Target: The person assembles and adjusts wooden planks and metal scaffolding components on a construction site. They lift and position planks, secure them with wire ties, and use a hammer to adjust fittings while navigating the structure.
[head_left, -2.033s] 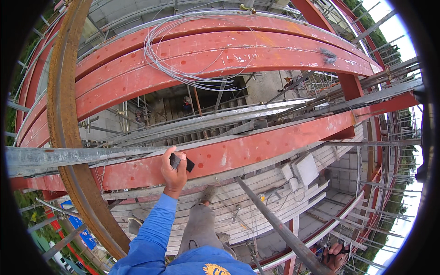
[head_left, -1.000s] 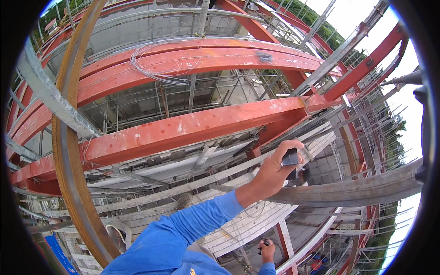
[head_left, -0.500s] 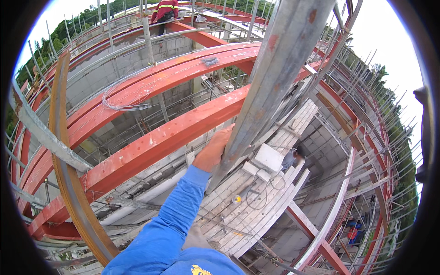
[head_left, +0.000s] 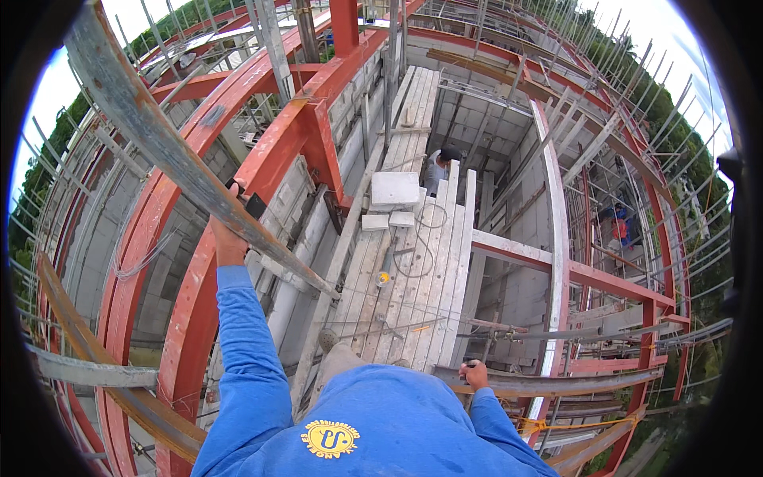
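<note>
A long grey steel tube (head_left: 187, 159) slants from the upper left down toward the plank platform. My left hand (head_left: 228, 238) is closed around its middle, and the tube hides part of the fingers. A small black object (head_left: 254, 206) shows beside that hand; I cannot make out what it is. At the lower right, my right hand (head_left: 474, 375) lies at a grey steel beam (head_left: 572, 385) with its fingers curled. Whether it grips the beam or a small dark thing is unclear.
White blocks (head_left: 395, 189), a cable (head_left: 431, 253) and a small tool with a yellow round part (head_left: 383, 278) lie on the plank platform (head_left: 421, 310). Red beams (head_left: 191, 350) curve along my left. One person (head_left: 439, 170) stands below the planks; another (head_left: 620, 226) is farther right.
My view has turned right and downward. The steel tube now leans to the left instead of the right, with my left hand still on it. My right hand has come into view.
</note>
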Action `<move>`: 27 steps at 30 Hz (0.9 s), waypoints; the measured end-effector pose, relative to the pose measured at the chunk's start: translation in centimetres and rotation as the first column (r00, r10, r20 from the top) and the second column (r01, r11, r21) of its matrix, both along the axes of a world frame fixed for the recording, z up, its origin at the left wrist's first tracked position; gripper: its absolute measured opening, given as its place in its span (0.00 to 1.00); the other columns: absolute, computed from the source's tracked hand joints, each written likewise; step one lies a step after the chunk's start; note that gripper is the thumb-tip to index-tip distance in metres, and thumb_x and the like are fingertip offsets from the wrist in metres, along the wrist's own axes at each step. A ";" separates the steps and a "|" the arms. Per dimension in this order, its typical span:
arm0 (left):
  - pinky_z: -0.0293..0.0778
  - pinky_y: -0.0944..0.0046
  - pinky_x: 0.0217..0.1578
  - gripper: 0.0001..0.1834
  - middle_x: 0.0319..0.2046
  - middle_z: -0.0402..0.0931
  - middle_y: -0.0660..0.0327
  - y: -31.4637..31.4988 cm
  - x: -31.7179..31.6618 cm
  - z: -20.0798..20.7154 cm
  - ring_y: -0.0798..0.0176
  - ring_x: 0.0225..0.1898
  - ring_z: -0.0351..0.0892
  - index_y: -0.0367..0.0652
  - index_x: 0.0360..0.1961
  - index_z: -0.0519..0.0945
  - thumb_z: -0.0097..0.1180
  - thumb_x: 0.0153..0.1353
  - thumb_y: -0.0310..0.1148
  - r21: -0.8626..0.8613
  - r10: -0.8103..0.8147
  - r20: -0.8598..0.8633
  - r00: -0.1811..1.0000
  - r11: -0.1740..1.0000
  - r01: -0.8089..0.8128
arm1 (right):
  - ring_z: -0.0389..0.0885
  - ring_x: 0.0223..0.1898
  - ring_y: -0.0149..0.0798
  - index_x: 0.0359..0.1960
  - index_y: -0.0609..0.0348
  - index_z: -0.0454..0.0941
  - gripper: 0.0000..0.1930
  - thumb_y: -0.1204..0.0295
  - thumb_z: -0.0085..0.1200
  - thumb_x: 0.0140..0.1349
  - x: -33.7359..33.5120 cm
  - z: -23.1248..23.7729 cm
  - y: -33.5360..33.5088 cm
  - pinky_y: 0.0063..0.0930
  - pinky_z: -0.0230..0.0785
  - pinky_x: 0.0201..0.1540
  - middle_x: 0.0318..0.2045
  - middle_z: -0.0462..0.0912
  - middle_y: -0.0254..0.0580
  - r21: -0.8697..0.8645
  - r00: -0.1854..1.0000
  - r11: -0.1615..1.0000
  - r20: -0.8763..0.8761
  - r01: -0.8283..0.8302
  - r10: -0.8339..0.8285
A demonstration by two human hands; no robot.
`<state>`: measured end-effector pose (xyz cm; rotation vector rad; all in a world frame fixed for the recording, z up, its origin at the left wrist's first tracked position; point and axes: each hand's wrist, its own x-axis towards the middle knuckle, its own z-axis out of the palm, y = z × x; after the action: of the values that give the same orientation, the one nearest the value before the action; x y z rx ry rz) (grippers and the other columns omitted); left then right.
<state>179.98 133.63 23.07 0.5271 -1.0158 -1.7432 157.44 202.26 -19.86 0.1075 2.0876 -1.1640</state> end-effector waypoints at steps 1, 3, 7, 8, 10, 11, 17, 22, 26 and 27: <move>0.80 0.67 0.21 0.09 0.33 0.85 0.63 -0.9 0.3 -0.7 0.67 0.26 0.85 0.43 0.46 0.85 0.68 0.69 0.35 0.007 0.028 0.002 1.000 1.000 -0.028 | 0.88 0.27 0.34 0.40 0.65 0.83 0.08 0.73 0.68 0.67 0.4 0.1 -0.1 0.36 0.78 0.23 0.29 0.90 0.44 0.047 0.999 0.999 0.038 0.000 -0.002; 0.81 0.66 0.21 0.10 0.28 0.85 0.64 -0.7 0.1 -0.7 0.68 0.23 0.86 0.44 0.48 0.85 0.66 0.70 0.35 -0.007 0.088 0.036 0.995 0.996 -0.088 | 0.89 0.27 0.35 0.41 0.66 0.84 0.07 0.76 0.67 0.65 1.0 0.2 0.1 0.36 0.80 0.24 0.28 0.90 0.45 0.117 0.994 0.993 0.109 -0.028 0.015; 0.82 0.66 0.20 0.12 0.29 0.87 0.63 -0.8 0.7 -0.6 0.68 0.23 0.86 0.44 0.49 0.85 0.65 0.71 0.38 -0.073 0.081 0.110 0.991 0.995 -0.074 | 0.89 0.27 0.37 0.38 0.65 0.87 0.05 0.77 0.66 0.63 1.9 -1.9 1.2 0.37 0.80 0.26 0.28 0.90 0.45 0.153 0.989 0.987 0.146 -0.046 0.024; 0.82 0.66 0.19 0.12 0.29 0.87 0.63 -0.1 0.0 -0.1 0.68 0.22 0.86 0.43 0.49 0.85 0.65 0.71 0.38 -0.037 0.099 0.110 0.989 0.995 -0.096 | 0.90 0.27 0.39 0.37 0.65 0.87 0.06 0.75 0.67 0.61 1.6 -2.6 1.6 0.38 0.80 0.27 0.28 0.90 0.45 0.128 0.987 0.992 0.161 -0.021 0.000; 0.82 0.66 0.18 0.13 0.29 0.87 0.62 0.3 -1.6 0.2 0.67 0.21 0.86 0.43 0.49 0.85 0.65 0.71 0.39 0.046 0.132 0.084 0.988 0.990 -0.136 | 0.90 0.29 0.45 0.39 0.64 0.88 0.13 0.70 0.74 0.55 0.3 -5.2 3.8 0.42 0.81 0.33 0.29 0.90 0.51 0.286 0.984 0.942 0.022 -0.173 0.174; 0.83 0.67 0.18 0.13 0.29 0.88 0.62 -0.4 -0.6 0.1 0.67 0.21 0.87 0.43 0.51 0.84 0.64 0.72 0.39 -0.012 0.146 0.136 0.980 0.989 -0.145 | 0.90 0.30 0.46 0.39 0.64 0.88 0.15 0.69 0.75 0.53 -0.2 -5.0 1.4 0.43 0.81 0.34 0.30 0.90 0.52 0.291 0.984 0.940 0.030 -0.179 0.178; 0.83 0.71 0.16 0.13 0.30 0.88 0.63 -1.0 -1.7 -0.9 0.68 0.19 0.86 0.46 0.52 0.84 0.59 0.75 0.41 0.035 0.145 0.165 0.975 0.988 -0.153 | 0.91 0.35 0.45 0.40 0.64 0.87 0.16 0.71 0.78 0.52 -9.3 -3.1 -8.4 0.42 0.81 0.38 0.33 0.90 0.53 0.292 0.985 0.947 -0.064 -0.134 0.160; 0.85 0.70 0.21 0.13 0.29 0.85 0.64 -5.6 4.0 -4.2 0.68 0.22 0.85 0.45 0.56 0.82 0.57 0.78 0.39 0.211 -0.380 -0.301 0.874 0.868 0.450 | 0.89 0.31 0.38 0.44 0.68 0.83 0.17 0.75 0.76 0.56 -19.0 0.9 -18.3 0.37 0.79 0.32 0.34 0.89 0.48 0.148 0.979 0.969 -0.031 -0.196 0.203; 0.79 0.67 0.27 0.18 0.27 0.78 0.66 -6.3 1.3 -10.4 0.72 0.27 0.79 0.46 0.63 0.77 0.57 0.78 0.38 0.191 0.378 0.191 0.906 0.891 -0.412 | 0.86 0.27 0.37 0.39 0.65 0.80 0.10 0.84 0.69 0.59 -27.6 -1.9 -19.2 0.32 0.77 0.26 0.31 0.87 0.46 0.043 0.990 0.989 0.008 -0.140 0.139; 0.77 0.64 0.30 0.18 0.30 0.77 0.63 -5.8 -0.5 -10.0 0.69 0.31 0.79 0.43 0.64 0.77 0.57 0.76 0.33 0.139 0.463 0.284 0.839 0.846 -0.514 | 0.86 0.27 0.36 0.40 0.65 0.80 0.11 0.85 0.69 0.58 -28.5 -0.8 -20.7 0.32 0.76 0.26 0.29 0.86 0.44 0.051 0.978 0.979 0.069 -0.199 0.195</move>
<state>179.49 127.83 13.04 1.0616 -0.7674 -1.3425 128.91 181.54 -20.70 -0.0349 2.0250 -0.9695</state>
